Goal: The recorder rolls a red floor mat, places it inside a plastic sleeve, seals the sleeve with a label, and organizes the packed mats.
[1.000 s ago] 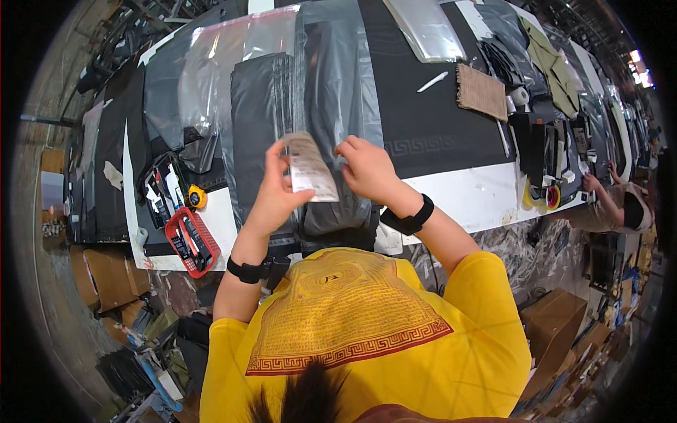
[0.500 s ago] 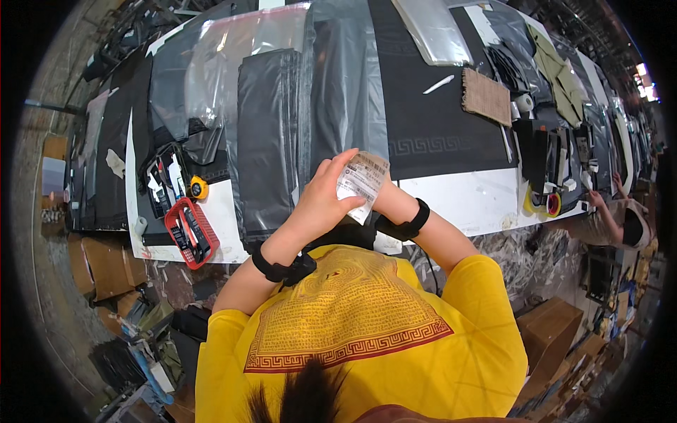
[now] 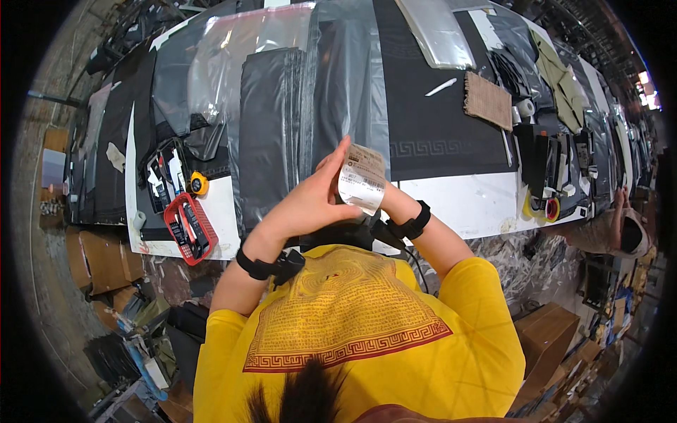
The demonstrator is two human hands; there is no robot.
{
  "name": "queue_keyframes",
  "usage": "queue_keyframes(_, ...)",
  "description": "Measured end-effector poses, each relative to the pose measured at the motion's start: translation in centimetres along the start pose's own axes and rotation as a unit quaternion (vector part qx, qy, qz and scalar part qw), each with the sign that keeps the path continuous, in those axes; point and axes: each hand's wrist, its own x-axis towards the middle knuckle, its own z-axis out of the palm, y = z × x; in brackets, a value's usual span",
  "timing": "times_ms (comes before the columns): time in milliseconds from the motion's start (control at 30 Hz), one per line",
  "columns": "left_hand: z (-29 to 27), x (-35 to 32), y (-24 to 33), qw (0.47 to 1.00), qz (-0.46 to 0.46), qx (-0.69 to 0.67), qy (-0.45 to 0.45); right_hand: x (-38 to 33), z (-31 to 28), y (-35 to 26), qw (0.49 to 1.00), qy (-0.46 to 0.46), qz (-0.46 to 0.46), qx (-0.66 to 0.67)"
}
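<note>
In front of my chest, above the table's near edge, I hold printed white paper labels (image 3: 362,182), partly bent, with dark print; how many there are I cannot tell. My left hand (image 3: 310,197) grips them from the left, its fingers reaching up along their edge and its thumb at the lower corner. My right hand (image 3: 392,200) is closed on them from the right, its fingers mostly hidden behind the paper. Just beyond my hands lie a folded stack of black fabric in plastic (image 3: 270,134) and a grey plastic-wrapped length (image 3: 345,84).
A red basket (image 3: 210,247) of tools and a yellow tape measure (image 3: 199,184) sit at left. Black patterned fabric (image 3: 444,120) lies to the right, with corrugated cardboard (image 3: 486,102), clear plastic bags (image 3: 438,35) and tape rolls (image 3: 552,208). Another person's arm (image 3: 599,233) is at far right.
My left thumb has slid down from the labels' face to their lower corner. The labels have tilted and bent, showing a different printed face. The other person's hands at far right have shifted.
</note>
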Motion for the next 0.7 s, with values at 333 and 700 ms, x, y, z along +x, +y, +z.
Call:
queue_keyframes(333,-1.6,0.2,3.2,0.987,-0.147,-0.060,-0.029,-0.3,0.5,-0.4,0.998,0.012,-0.021,-0.058)
queue_keyframes(700,-0.2,0.1,2.2,0.999,-0.028,0.030,0.029,-0.8,0.3,-1.0,1.000,-0.013,-0.003,0.008)
